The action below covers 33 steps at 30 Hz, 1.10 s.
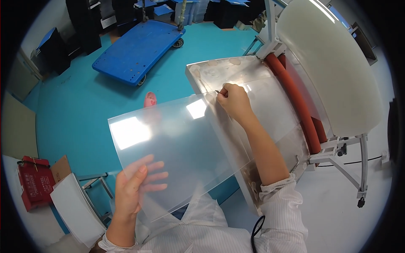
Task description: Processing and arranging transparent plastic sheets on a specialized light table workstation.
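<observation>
Striped white sleeves are bunching up around the person's forearms, nearest of all from where I'm standing. Just ahead, the left hand is spreading its fingers well apart at the near-left edge of a clear sheet, the fingertips showing through it; how firmly the thumb is pressing I cannot tell. That sheet is lying tilted across the person's front, its left part hanging over the floor, its right part overlapping a metal table. Farther on, the right hand is keeping thumb and fingers together, pinching a small dark pointed tool at the sheet's far corner. Beyond the right hand, red rollers are running beneath a big pale roll. Past the sheet, a pink slipper is peeking out, and a blue cart is standing behind it.
</observation>
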Each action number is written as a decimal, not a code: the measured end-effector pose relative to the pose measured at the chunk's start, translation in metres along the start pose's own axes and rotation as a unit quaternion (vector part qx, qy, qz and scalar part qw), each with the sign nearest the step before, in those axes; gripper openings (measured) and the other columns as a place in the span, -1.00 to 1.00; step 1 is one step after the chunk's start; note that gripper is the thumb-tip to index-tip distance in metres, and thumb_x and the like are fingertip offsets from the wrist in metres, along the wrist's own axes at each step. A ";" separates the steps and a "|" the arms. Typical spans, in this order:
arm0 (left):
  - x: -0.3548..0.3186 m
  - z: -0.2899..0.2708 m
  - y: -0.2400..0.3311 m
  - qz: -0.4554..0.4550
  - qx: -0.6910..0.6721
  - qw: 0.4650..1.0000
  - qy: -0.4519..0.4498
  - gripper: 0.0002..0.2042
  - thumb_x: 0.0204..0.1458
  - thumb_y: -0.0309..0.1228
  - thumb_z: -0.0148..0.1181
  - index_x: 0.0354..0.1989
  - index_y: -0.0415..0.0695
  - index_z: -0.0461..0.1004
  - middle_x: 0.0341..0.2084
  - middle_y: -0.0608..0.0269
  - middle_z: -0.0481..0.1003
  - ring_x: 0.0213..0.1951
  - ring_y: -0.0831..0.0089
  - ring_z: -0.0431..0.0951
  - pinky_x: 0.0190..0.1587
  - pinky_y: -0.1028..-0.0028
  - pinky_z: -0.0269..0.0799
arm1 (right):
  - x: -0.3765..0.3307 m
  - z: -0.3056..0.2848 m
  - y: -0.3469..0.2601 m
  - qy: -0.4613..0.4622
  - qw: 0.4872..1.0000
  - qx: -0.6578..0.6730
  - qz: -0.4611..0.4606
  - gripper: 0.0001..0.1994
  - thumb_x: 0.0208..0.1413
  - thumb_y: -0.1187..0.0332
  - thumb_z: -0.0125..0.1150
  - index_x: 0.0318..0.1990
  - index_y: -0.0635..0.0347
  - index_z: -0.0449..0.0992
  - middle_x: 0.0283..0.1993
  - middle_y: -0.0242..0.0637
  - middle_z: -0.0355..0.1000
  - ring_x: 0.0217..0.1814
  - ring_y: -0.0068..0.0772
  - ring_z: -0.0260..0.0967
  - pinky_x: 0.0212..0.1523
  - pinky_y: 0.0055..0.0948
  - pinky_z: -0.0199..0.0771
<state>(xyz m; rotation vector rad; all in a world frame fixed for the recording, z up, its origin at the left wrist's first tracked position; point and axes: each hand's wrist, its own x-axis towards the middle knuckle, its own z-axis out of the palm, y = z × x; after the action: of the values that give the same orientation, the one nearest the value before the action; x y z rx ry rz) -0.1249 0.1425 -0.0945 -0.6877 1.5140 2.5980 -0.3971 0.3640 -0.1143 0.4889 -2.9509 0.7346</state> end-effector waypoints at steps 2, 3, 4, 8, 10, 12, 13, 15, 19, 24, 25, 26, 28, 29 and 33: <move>-0.006 0.001 0.008 0.016 0.017 1.000 0.014 -0.53 0.18 -0.29 0.04 0.11 -0.47 0.27 -0.14 -0.23 0.49 -0.22 0.01 0.61 -0.33 0.21 0.64 | 0.000 0.002 -0.007 -0.009 1.000 -0.023 0.001 -0.87 -0.10 0.42 0.20 -0.47 0.34 0.54 -0.49 -0.07 0.51 -0.44 -0.19 0.48 -0.35 -0.32 0.46; -0.009 0.002 0.013 0.016 0.021 0.999 0.019 -0.53 0.18 -0.29 0.04 0.11 -0.47 0.27 -0.14 -0.23 0.49 -0.22 0.01 0.61 -0.33 0.21 0.64 | 0.001 0.003 -0.010 -0.012 1.000 -0.017 0.000 -0.87 -0.10 0.42 0.20 -0.47 0.34 0.54 -0.49 -0.07 0.51 -0.44 -0.19 0.48 -0.35 -0.32 0.46; -0.011 0.003 0.017 0.020 0.028 0.999 0.022 -0.54 0.18 -0.31 0.03 0.11 -0.48 0.27 -0.15 -0.24 0.49 -0.23 0.01 0.61 -0.33 0.22 0.64 | 0.002 0.003 -0.013 -0.013 0.999 -0.027 -0.010 -0.88 -0.12 0.43 0.20 -0.49 0.34 0.54 -0.49 -0.06 0.51 -0.45 -0.19 0.48 -0.35 -0.32 0.46; -0.019 0.008 0.030 0.037 0.038 0.998 0.023 -0.55 0.17 -0.32 0.02 0.10 -0.48 0.29 -0.16 -0.24 0.50 -0.24 0.02 0.62 -0.33 0.23 0.64 | 0.004 0.000 -0.023 -0.036 0.999 -0.028 -0.011 -0.90 -0.18 0.47 0.21 -0.51 0.35 0.54 -0.51 -0.05 0.50 -0.46 -0.17 0.48 -0.37 -0.30 0.45; -0.019 0.012 0.036 0.034 0.043 0.998 0.010 -0.54 0.17 -0.32 0.03 0.11 -0.49 0.28 -0.14 -0.24 0.49 -0.22 0.02 0.61 -0.30 0.23 0.63 | -0.001 -0.004 -0.023 -0.039 0.998 -0.038 -0.010 -0.90 -0.18 0.48 0.20 -0.52 0.35 0.54 -0.50 -0.03 0.50 -0.46 -0.14 0.47 -0.37 -0.29 0.45; -0.020 0.015 0.040 0.033 0.045 0.998 0.000 -0.53 0.18 -0.31 0.03 0.12 -0.49 0.27 -0.13 -0.24 0.48 -0.20 0.02 0.60 -0.27 0.23 0.62 | -0.009 -0.009 -0.021 -0.042 0.998 -0.050 -0.012 -0.91 -0.18 0.48 0.20 -0.52 0.35 0.54 -0.49 -0.01 0.50 -0.46 -0.12 0.47 -0.37 -0.29 0.44; -0.020 0.017 0.041 0.035 0.043 0.998 -0.004 -0.53 0.18 -0.31 0.03 0.11 -0.49 0.27 -0.13 -0.24 0.48 -0.20 0.03 0.60 -0.27 0.23 0.62 | -0.020 -0.013 -0.018 -0.042 0.997 -0.068 -0.020 -0.91 -0.18 0.48 0.19 -0.53 0.35 0.52 -0.50 0.00 0.48 -0.47 -0.09 0.45 -0.37 -0.27 0.43; -0.023 0.016 0.043 0.034 0.040 0.999 -0.005 -0.54 0.18 -0.32 0.02 0.11 -0.48 0.28 -0.13 -0.23 0.48 -0.20 0.03 0.60 -0.27 0.23 0.62 | -0.056 -0.023 -0.015 -0.046 0.995 -0.084 -0.037 -0.91 -0.17 0.48 0.18 -0.54 0.34 0.49 -0.53 0.02 0.44 -0.47 -0.03 0.42 -0.39 -0.23 0.41; -0.023 0.016 0.040 0.044 0.038 0.998 -0.002 -0.55 0.18 -0.32 0.02 0.09 -0.48 0.29 -0.14 -0.23 0.49 -0.21 0.02 0.60 -0.29 0.23 0.62 | -0.164 -0.060 -0.005 -0.066 0.994 -0.084 0.006 -0.90 -0.11 0.47 0.18 -0.51 0.34 0.46 -0.55 0.04 0.40 -0.47 0.03 0.41 -0.40 -0.17 0.38; -0.023 0.010 0.031 0.058 0.046 0.997 0.012 -0.56 0.17 -0.33 0.02 0.09 -0.48 0.29 -0.16 -0.24 0.49 -0.22 0.01 0.60 -0.32 0.23 0.63 | -0.214 -0.094 0.005 -0.105 0.989 -0.095 0.035 -0.89 -0.11 0.47 0.20 -0.51 0.35 0.45 -0.57 0.00 0.40 -0.51 -0.08 0.40 -0.43 -0.25 0.37; -0.025 0.004 0.027 0.055 0.030 0.998 0.020 -0.56 0.17 -0.34 0.02 0.09 -0.48 0.29 -0.15 -0.24 0.49 -0.21 0.00 0.60 -0.33 0.23 0.63 | -0.209 -0.095 0.007 -0.082 0.995 -0.033 0.053 -0.88 -0.08 0.47 0.22 -0.50 0.35 0.45 -0.59 -0.11 0.39 -0.54 -0.24 0.37 -0.46 -0.34 0.34; -0.027 -0.004 0.023 0.054 0.015 0.998 0.032 -0.57 0.17 -0.35 0.02 0.09 -0.48 0.29 -0.15 -0.24 0.48 -0.20 -0.01 0.60 -0.34 0.24 0.64 | -0.204 -0.096 0.008 -0.062 0.995 0.032 0.068 -0.87 -0.06 0.46 0.24 -0.48 0.34 0.44 -0.62 -0.21 0.38 -0.57 -0.40 0.34 -0.50 -0.42 0.31; -0.045 -0.034 0.018 0.066 -0.011 0.996 0.054 -0.58 0.17 -0.37 0.02 0.09 -0.47 0.29 -0.14 -0.23 0.48 -0.17 -0.01 0.58 -0.33 0.21 0.63 | -0.187 -0.088 0.004 -0.040 0.992 0.107 0.046 -0.87 -0.01 0.45 0.24 -0.46 0.32 0.44 -0.61 -0.33 0.34 -0.56 -0.54 0.27 -0.51 -0.51 0.26; -0.056 -0.051 0.010 0.071 -0.038 0.995 0.061 -0.58 0.16 -0.38 0.02 0.10 -0.47 0.29 -0.13 -0.21 0.48 -0.14 -0.01 0.57 -0.33 0.18 0.63 | -0.177 -0.078 0.003 -0.016 0.984 0.173 0.040 -0.87 0.03 0.45 0.24 -0.45 0.30 0.45 -0.61 -0.45 0.30 -0.55 -0.68 0.20 -0.53 -0.59 0.21; -0.100 -0.120 -0.035 0.085 -0.094 0.981 0.146 -0.60 0.20 -0.38 -0.02 0.14 -0.38 0.30 -0.08 -0.17 0.49 -0.16 0.08 0.59 -0.23 0.23 0.60 | -0.166 -0.034 0.049 0.098 0.973 0.209 0.015 -0.92 0.14 0.40 0.20 -0.35 0.18 0.48 -0.53 -0.56 0.25 -0.52 -0.73 0.13 -0.53 -0.67 0.14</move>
<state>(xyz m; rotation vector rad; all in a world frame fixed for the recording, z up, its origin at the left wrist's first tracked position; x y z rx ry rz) 0.0159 0.0769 -0.1333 -1.0436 1.4665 2.9013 -0.2559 0.4686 -0.1279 0.3657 -2.6246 1.3344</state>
